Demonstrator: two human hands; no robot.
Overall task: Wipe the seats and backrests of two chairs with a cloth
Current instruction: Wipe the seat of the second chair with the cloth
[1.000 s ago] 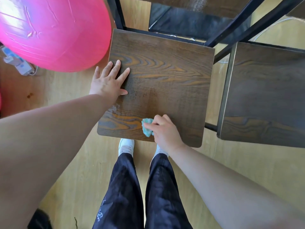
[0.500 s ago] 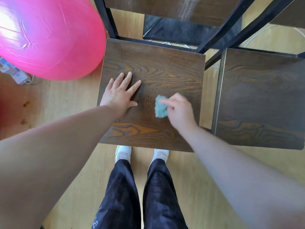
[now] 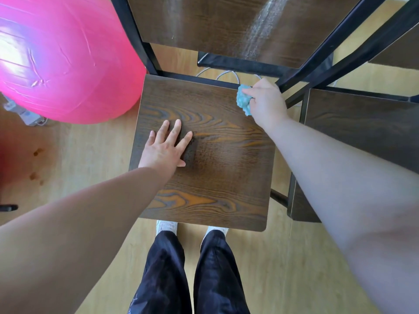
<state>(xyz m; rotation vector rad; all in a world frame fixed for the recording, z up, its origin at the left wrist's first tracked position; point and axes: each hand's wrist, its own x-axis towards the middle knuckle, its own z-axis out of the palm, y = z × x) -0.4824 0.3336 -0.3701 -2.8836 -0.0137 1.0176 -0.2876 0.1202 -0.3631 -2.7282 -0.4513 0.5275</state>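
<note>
A dark wood-grain chair seat on a black metal frame lies right below me. Its backrest rises at the top of the view, with a pale streak across it. My left hand rests flat on the seat's left half, fingers spread. At the seat's far right corner my right hand presses a crumpled teal cloth onto the wood. The seat of a second chair stands close on the right, partly hidden by my right forearm.
A big pink exercise ball sits on the floor against the chair's left side. A white power strip lies under its edge. White cables run on the floor behind the seat. My legs and white shoes stand at the seat's front edge.
My right hand has carried the cloth from the seat's front edge across the middle to the far right corner. My left hand stayed flat on the seat's left half.
</note>
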